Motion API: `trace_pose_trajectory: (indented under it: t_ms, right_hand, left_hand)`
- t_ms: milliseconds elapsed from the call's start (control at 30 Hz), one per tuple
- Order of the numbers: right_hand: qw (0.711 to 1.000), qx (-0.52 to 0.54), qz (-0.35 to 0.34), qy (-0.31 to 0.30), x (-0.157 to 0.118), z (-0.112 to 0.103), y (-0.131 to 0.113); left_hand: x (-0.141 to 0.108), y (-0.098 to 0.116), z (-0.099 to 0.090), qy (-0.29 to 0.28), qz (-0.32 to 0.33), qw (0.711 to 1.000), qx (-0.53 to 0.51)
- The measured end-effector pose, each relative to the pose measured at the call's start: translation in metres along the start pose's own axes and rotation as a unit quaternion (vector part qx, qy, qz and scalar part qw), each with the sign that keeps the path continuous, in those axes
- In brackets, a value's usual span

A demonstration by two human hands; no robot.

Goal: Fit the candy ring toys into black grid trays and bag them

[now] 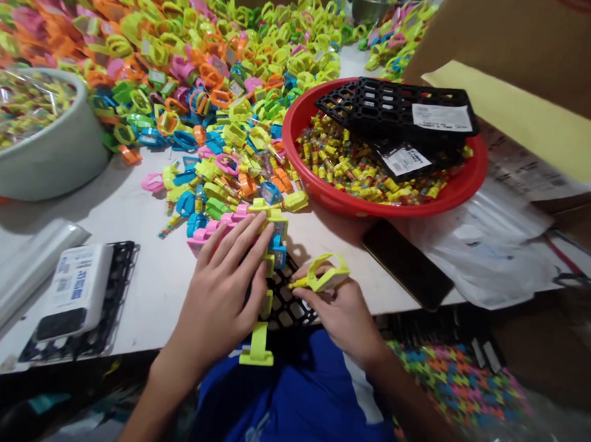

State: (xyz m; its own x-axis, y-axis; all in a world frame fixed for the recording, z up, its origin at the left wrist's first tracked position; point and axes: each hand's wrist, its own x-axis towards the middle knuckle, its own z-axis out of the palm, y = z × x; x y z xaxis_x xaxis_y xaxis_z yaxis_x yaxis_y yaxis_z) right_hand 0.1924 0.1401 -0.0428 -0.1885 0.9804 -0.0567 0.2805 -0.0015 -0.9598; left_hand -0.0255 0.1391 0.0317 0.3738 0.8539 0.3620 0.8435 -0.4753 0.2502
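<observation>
My left hand [221, 283] lies with fingers stretched out over rows of pink, blue and yellow plastic toy watches [215, 228]. They stand packed on a black grid tray [295, 301], and the hand hides part of them. To its right, my right hand [344, 317] pinches a yellow-green toy watch [329, 276] above the tray, its strap loop upward. A small yellow tube sticks out from it toward the left. One more yellow-green toy watch [258, 345] sits at the tray's near edge, beside my left wrist.
Behind is a big heap of coloured toy watches [185, 61]. A red basin [376, 206] holds small candy tubes and black trays. A grey-white tub [43, 165] stands left, near a white labelled box [76, 287]. A phone [405, 264] lies right, before plastic bags [498, 260].
</observation>
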Motion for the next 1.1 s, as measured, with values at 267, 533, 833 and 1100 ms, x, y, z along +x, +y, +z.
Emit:
trace_pose_trajectory:
  t_ms: [267,533,833,1100]
  right_hand:
    - [0.974,-0.165,-0.151,-0.038,-0.001,0.020,0.003]
    - [0.932,-0.270,-0.241,-0.006,-0.001,0.028,0.006]
    - [0.894,-0.398,-0.192,-0.077,-0.005,0.035,-0.002]
    - [0.881,-0.441,-0.124,-0.121,-0.010,0.036,-0.017]
  left_hand:
    - [-0.001,0.002,0.002,-0.006,0.002,1.000,0.003]
    - [-0.002,0.002,-0.001,-0.008,-0.002,1.000,-0.016]
    - [-0.002,0.003,-0.001,-0.012,-0.006,1.000,-0.021]
    - [-0.003,0.000,-0.002,-0.011,0.000,1.000,-0.020]
